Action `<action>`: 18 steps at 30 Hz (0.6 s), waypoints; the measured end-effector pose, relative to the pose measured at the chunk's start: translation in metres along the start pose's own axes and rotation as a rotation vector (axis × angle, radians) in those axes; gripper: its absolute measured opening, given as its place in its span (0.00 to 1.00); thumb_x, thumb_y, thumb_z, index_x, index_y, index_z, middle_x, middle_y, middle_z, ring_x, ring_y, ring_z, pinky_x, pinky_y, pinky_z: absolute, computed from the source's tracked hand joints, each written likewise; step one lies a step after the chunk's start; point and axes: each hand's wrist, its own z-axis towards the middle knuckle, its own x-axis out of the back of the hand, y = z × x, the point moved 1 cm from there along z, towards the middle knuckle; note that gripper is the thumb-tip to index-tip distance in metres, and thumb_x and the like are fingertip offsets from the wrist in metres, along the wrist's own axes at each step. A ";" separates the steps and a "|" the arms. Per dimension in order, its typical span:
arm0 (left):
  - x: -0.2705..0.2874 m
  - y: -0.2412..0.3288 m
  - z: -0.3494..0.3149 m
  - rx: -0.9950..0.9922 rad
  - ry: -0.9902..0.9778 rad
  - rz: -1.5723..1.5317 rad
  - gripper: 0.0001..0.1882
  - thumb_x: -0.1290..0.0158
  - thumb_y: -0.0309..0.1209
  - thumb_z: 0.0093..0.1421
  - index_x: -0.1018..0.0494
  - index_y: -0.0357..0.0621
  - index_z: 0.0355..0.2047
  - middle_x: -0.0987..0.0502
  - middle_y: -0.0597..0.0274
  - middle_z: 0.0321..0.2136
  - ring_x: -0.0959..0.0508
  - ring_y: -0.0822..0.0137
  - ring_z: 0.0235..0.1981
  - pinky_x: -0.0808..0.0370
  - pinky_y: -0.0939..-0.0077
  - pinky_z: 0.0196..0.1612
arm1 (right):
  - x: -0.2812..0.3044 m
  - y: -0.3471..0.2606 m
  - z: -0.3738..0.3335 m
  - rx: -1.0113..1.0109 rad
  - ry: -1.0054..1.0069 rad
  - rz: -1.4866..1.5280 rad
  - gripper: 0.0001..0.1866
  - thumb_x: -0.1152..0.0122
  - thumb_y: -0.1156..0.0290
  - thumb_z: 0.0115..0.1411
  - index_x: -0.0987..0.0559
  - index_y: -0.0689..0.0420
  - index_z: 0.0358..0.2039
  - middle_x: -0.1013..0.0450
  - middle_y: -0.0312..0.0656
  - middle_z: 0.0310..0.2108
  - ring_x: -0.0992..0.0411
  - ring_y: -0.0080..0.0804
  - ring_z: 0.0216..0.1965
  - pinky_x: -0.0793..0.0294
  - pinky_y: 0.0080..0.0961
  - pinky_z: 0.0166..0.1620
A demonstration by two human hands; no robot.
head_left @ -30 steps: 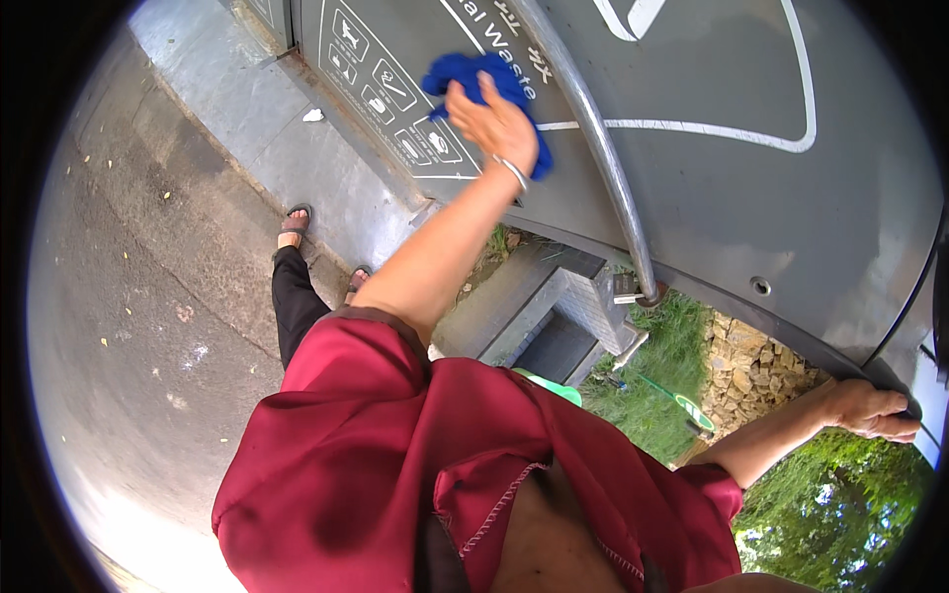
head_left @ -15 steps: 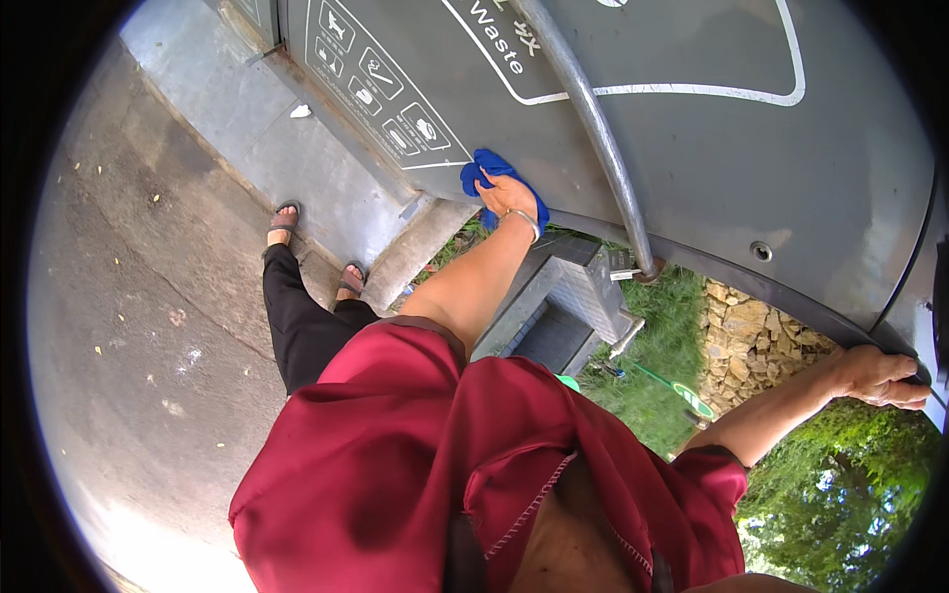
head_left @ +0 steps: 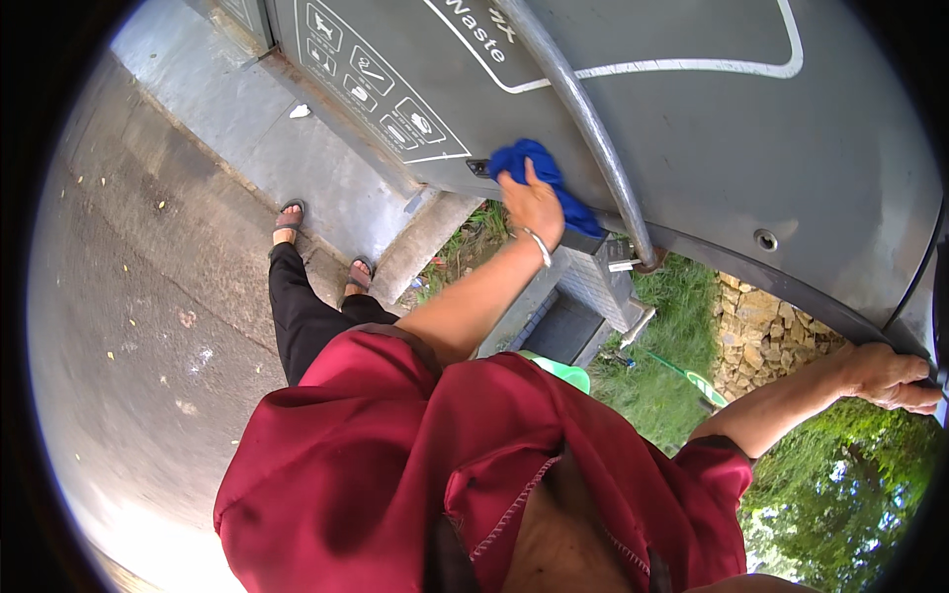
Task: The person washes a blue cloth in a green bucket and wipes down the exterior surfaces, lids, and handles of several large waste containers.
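Observation:
A crumpled blue cloth (head_left: 521,158) lies against the lower edge of a large grey metal panel (head_left: 712,148) with white markings. My left hand (head_left: 537,210), a bangle at its wrist, presses the cloth to the panel, its fingers partly spread over it. Just left of the cloth, a small dark latch (head_left: 478,168) shows. At the far right, my right hand (head_left: 890,378) is curled round the panel's corner edge; part of its grip is hidden. A curved metal bar (head_left: 593,133) runs down the panel, right of the cloth.
Below the panel stands a grey box-like stone fixture (head_left: 583,306) beside a green plastic container (head_left: 559,372). Grass (head_left: 662,296), piled stones (head_left: 756,331) and shrubs (head_left: 840,484) lie to the right. At left are a paved step (head_left: 237,119) and my sandalled feet (head_left: 289,219).
My left hand has slid the cloth a little to the right along the panel, and the dark latch has come into view. My right hand keeps its place on the corner.

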 end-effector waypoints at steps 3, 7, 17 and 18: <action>0.009 -0.008 0.033 0.090 -0.088 -0.045 0.23 0.58 0.41 0.64 0.40 0.27 0.44 0.29 0.34 0.36 0.29 0.40 0.38 0.33 0.60 0.43 | 0.008 0.028 0.004 0.158 -0.039 0.287 0.30 0.56 0.59 0.65 0.45 0.63 0.61 0.62 0.56 0.65 0.64 0.43 0.66 0.67 0.37 0.65; 0.021 0.064 -0.018 -0.113 -0.237 -0.116 0.21 0.58 0.39 0.64 0.42 0.31 0.48 0.29 0.46 0.39 0.29 0.57 0.40 0.34 0.70 0.47 | 0.004 -0.020 -0.016 -0.022 -0.009 0.137 0.29 0.57 0.60 0.65 0.47 0.62 0.62 0.63 0.56 0.65 0.65 0.44 0.66 0.66 0.37 0.65; 0.091 0.114 -0.005 -0.931 -0.558 0.163 0.19 0.42 0.40 0.48 0.31 0.40 0.34 0.31 0.52 0.32 0.29 0.54 0.36 0.32 0.64 0.39 | -0.004 0.028 0.000 0.238 0.131 0.459 0.18 0.46 0.61 0.58 0.30 0.63 0.41 0.35 0.52 0.36 0.35 0.39 0.36 0.34 0.36 0.40; 0.090 0.137 -0.011 -1.140 -0.542 0.197 0.19 0.41 0.40 0.47 0.31 0.41 0.34 0.31 0.53 0.33 0.30 0.54 0.37 0.33 0.64 0.39 | -0.002 0.025 -0.003 0.194 0.113 0.435 0.19 0.47 0.63 0.57 0.31 0.63 0.44 0.34 0.53 0.38 0.35 0.41 0.37 0.34 0.37 0.42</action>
